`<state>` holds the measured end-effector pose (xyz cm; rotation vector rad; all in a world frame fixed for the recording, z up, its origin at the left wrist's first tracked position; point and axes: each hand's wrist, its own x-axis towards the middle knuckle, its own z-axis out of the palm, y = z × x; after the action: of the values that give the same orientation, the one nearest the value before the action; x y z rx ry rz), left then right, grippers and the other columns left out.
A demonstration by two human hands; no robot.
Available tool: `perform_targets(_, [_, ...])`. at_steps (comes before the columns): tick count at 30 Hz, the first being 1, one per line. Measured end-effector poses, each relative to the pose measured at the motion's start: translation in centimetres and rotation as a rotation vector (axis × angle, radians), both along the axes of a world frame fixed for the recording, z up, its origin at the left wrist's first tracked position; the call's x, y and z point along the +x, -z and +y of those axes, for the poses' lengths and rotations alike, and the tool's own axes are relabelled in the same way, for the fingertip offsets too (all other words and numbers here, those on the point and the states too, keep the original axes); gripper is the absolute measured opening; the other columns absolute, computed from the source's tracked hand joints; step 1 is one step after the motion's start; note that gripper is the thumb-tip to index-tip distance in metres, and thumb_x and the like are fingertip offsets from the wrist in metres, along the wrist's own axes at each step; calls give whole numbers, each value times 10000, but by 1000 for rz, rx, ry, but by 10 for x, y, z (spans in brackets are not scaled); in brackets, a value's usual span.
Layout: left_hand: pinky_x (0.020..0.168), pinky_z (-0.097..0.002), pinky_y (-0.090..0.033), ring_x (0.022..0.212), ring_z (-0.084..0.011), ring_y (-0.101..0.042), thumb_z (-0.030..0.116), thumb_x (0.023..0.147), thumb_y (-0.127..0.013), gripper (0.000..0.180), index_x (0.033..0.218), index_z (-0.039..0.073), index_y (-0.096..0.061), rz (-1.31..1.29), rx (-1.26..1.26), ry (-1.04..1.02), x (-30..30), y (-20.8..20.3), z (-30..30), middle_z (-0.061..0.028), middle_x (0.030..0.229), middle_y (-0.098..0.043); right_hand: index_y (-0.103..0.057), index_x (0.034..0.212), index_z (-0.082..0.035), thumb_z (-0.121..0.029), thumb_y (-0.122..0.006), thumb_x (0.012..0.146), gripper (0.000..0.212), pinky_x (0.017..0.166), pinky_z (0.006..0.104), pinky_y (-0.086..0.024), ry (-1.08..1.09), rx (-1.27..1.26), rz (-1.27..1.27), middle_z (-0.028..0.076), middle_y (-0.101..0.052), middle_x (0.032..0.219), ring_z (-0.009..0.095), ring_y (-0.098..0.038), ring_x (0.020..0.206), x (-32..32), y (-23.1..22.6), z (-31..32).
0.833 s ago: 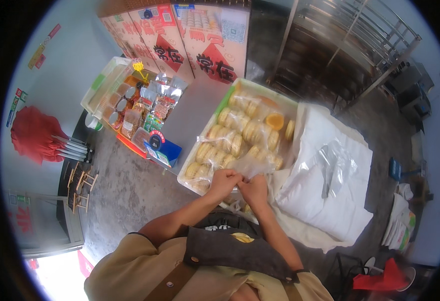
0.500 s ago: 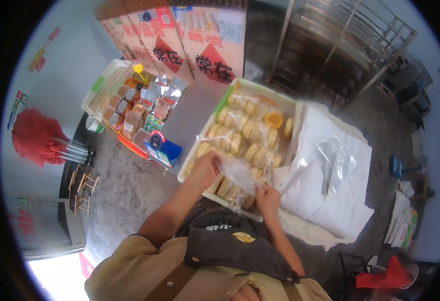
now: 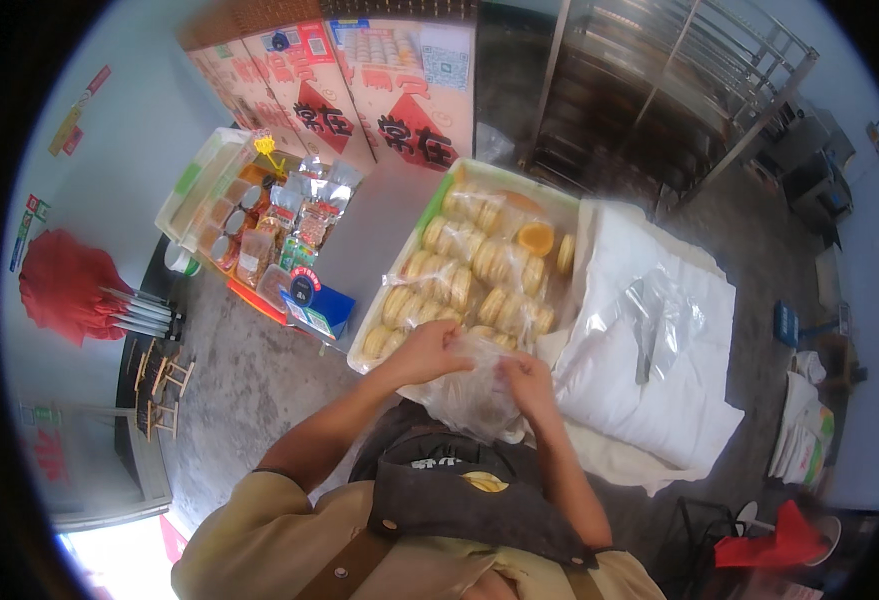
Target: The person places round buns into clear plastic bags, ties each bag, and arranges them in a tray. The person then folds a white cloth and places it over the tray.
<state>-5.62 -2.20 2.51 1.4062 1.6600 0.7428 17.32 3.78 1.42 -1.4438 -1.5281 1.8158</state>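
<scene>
Between my hands is a thin, clear plastic bag (image 3: 471, 398), hanging over the near end of a white box (image 3: 358, 352). My left hand (image 3: 431, 352) pinches the bag's upper left part with closed fingers. On its other side my right hand (image 3: 527, 384) grips it, thumb and fingers together. What the bag contains, if anything, is hard to make out. Rows of round, pale flatbreads (image 3: 451, 240) in clear bags fill the box beyond my hands. An orange-yellow round piece (image 3: 535, 238) lies near its far right side.
Right of the box lies a white cloth (image 3: 614, 395) with clear plastic sheeting (image 3: 651, 325) on it. At the left, a tub (image 3: 204, 205) of jars and packets stands beside a blue card stand (image 3: 329, 312). A metal rack (image 3: 649, 110) stands behind.
My hands have drawn closer together, and the bag has come nearer my body, now hanging lower over the box's near end. Both hands still hold it.
</scene>
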Motion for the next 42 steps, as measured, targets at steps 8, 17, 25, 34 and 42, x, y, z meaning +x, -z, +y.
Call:
perform_targets(8, [882,-356,-559,1057,-204,-672,247,1075,-546,272,1242,53,-639,-1546,-512,-426,-55,97,7,-63,1169,-716,-629,1224,39,-154,-488,1040,302,1030,474,-551,609,-874,1468,191,-699,1187,324,-675,1124,5,24,33])
perform_targets(17, [1084,-461,-521,1258,-352,-598,210,1097,-436,407,1391,-64,-496,-2285,-162,-993,-1,129,215,-190,1381,-607,-596,1298,47,-73,-416,1032,343,1043,372,-522,1307,-417,1310,184,-653,1331,278,-631,1238,-55,85,176])
perform_targets(25, [1015,-445,-530,1156,-325,-632,208,1026,-477,381,1302,-35,-577,-1686,-144,-1184,29,134,326,-172,1249,-664,-599,1253,104,24,-516,809,458,1070,396,-437,1147,216,176,235,-619,1297,354,-595,1212,-95,129,228])
perform_targets(34, [971,-408,-527,1135,-334,-663,122,908,-590,375,1263,14,-648,-573,-222,-702,31,195,364,-212,1190,-710,-490,1462,79,-139,-587,914,598,1173,442,-362,821,323,-390,308,-537,1457,449,-492,1372,-102,138,255])
perform_targets(42, [1103,-444,-472,1282,-407,-605,179,853,-671,570,1385,-7,-590,-429,-315,-679,40,214,391,-259,1398,-612,-463,1502,44,-478,-657,895,824,1175,461,-382,647,187,-575,341,-514,1478,486,-488,1375,-94,153,298])
